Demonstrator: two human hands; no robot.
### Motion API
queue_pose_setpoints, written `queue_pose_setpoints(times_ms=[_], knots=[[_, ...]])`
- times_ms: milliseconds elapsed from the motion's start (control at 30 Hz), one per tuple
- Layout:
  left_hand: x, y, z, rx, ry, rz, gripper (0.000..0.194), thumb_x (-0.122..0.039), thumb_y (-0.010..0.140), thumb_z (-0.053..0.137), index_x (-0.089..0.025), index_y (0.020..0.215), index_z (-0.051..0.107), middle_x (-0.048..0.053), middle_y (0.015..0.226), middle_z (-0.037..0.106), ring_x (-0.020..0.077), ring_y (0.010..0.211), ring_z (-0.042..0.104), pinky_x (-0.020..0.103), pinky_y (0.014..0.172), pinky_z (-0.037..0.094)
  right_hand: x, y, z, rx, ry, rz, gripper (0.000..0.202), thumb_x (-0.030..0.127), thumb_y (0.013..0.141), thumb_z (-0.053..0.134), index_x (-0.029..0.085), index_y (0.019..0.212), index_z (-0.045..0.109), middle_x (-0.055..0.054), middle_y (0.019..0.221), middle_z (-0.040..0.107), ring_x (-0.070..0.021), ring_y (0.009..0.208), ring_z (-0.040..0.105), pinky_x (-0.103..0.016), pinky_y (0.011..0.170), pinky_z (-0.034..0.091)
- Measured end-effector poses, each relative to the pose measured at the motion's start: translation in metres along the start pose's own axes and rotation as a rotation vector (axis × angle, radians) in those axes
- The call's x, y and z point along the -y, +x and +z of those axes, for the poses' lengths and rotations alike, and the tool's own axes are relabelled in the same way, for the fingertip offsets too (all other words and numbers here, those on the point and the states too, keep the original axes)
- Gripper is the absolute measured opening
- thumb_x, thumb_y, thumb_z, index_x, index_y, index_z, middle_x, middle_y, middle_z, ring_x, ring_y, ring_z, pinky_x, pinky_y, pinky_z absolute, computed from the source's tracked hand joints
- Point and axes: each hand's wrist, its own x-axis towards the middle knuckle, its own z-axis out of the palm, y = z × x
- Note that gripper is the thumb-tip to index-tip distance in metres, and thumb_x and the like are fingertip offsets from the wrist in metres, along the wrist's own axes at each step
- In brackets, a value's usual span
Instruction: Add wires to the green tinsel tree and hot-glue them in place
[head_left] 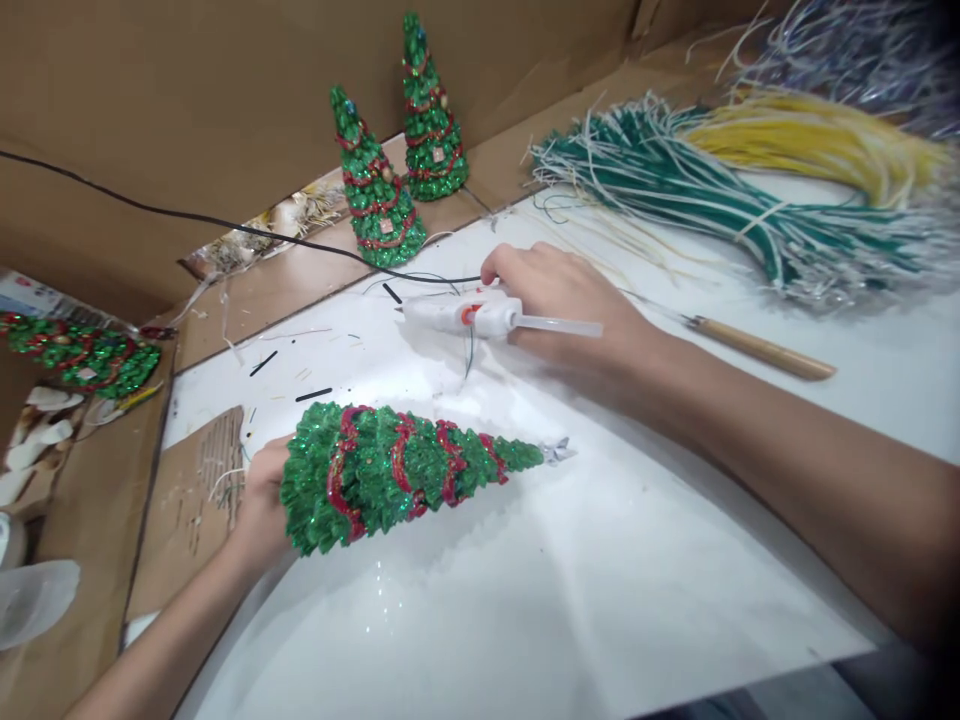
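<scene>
Head view: left hand (259,500) gripping the wide base of a glittery green cone tree (397,475), holding it sideways just above the white sheet (570,600), tip pointing right and ending in a small silvery topper (559,451). Right hand (562,300) closing around a white glue gun (469,315), lying flat on the sheet with a clear glue stick (562,326) jutting from its back and a black cord (225,225) running off to the left. Judging by the red garland already winding the whole length of the held tree and the topper in place, decorating looking nearly done, with perhaps only small trimmings missing. Two finished-looking trees (405,150) standing upright on the cardboard ledge (300,280) behind, another tree (82,350) lying at far left. Bundles of green strips (712,200) and yellow strips (810,140) lying at upper right, a wooden-handled tool (757,350) resting just beyond the right forearm. Left fingers hiding behind the tree base; gun nozzle hard to make out; pale objects at the left edge blurring and cutting off; tool's tip disappearing behind the right hand.
</scene>
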Motion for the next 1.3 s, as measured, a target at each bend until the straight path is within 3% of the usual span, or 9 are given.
queue_pose_setpoints(times_ms=[167,400,567,700,833,933,1033,1300], knots=[[-0.004,-0.003,-0.004,0.065,0.047,-0.038,0.041,-0.022,0.063,0.073,-0.015,0.035,0.044,-0.006,0.039,0.031,0.0066,0.041,0.025,0.017,0.037,0.027,0.002,0.001,-0.002,0.035,0.038,0.015,0.022,0.028,0.083,0.047,0.018,0.102,0.052,-0.011,0.093,0.062,-0.0271,0.087,0.052,-0.035,0.069,0.034],[-0.007,-0.008,-0.01,0.037,-0.01,-0.085,0.028,-0.019,0.065,0.076,-0.016,0.042,0.06,-0.002,0.046,0.048,0.0093,0.047,0.042,0.018,0.046,0.037,0.013,0.0,-0.009,-0.026,0.259,0.084,0.012,0.032,0.082,0.049,0.021,0.087,0.049,-0.006,0.084,0.061,-0.0202,0.075,0.052,-0.029,0.062,0.033],[-0.002,-0.019,-0.012,-0.024,-0.124,-0.318,0.016,-0.026,0.067,0.076,-0.017,0.055,0.072,0.004,0.06,0.063,0.0146,0.057,0.052,0.023,0.056,0.044,0.013,-0.001,-0.007,-0.104,0.343,0.081,0.01,0.03,0.08,0.053,0.022,0.085,0.049,-0.001,0.076,0.059,-0.0165,0.067,0.051,-0.027,0.057,0.031],[-0.006,-0.023,-0.01,-0.092,-0.296,-0.529,0.01,-0.025,0.066,0.074,-0.016,0.062,0.075,0.003,0.056,0.064,0.0128,0.048,0.049,0.021,0.046,0.039,0.012,-0.002,-0.008,-0.111,0.392,0.091,0.006,0.027,0.079,0.052,0.022,0.081,0.048,0.001,0.071,0.056,-0.016,0.063,0.05,-0.027,0.055,0.03],[-0.021,-0.02,-0.01,-0.19,-0.562,-0.749,0.015,-0.03,0.058,0.069,-0.016,0.056,0.073,0.002,0.05,0.061,0.0129,0.043,0.049,0.021,0.042,0.042,0.016,-0.004,-0.012,-0.091,0.417,0.116,0.007,0.027,0.079,0.052,0.023,0.079,0.048,0.001,0.07,0.056,-0.0164,0.063,0.05,-0.026,0.054,0.03],[-0.029,-0.019,-0.012,-0.281,-0.626,-0.757,0.028,-0.042,0.053,0.073,-0.017,0.066,0.077,0.005,0.053,0.065,0.0166,0.045,0.055,0.025,0.043,0.047,0.019,-0.004,-0.014,-0.092,0.426,0.125,0.005,0.024,0.077,0.052,0.022,0.078,0.048,0.001,0.07,0.057,-0.016,0.063,0.05,-0.026,0.055,0.031],[-0.029,-0.022,-0.011,-0.212,-0.613,-0.758,0.035,-0.047,0.053,0.077,-0.017,0.071,0.078,0.006,0.059,0.067,0.0183,0.05,0.058,0.024,0.043,0.047,0.018,-0.003,-0.011,-0.113,0.419,0.124,0.005,0.023,0.076,0.052,0.021,0.078,0.048,0.0,0.07,0.058,-0.0158,0.063,0.05,-0.027,0.055,0.033],[-0.013,-0.033,-0.013,-0.074,-0.576,-0.76,0.031,-0.037,0.062,0.08,-0.021,0.089,0.076,0.006,0.07,0.07,0.0172,0.055,0.063,0.026,0.055,0.053,0.016,-0.004,-0.01,-0.16,0.425,0.071,0.003,0.024,0.078,0.051,0.022,0.078,0.048,0.0,0.073,0.059,-0.0167,0.065,0.053,-0.027,0.055,0.036]])
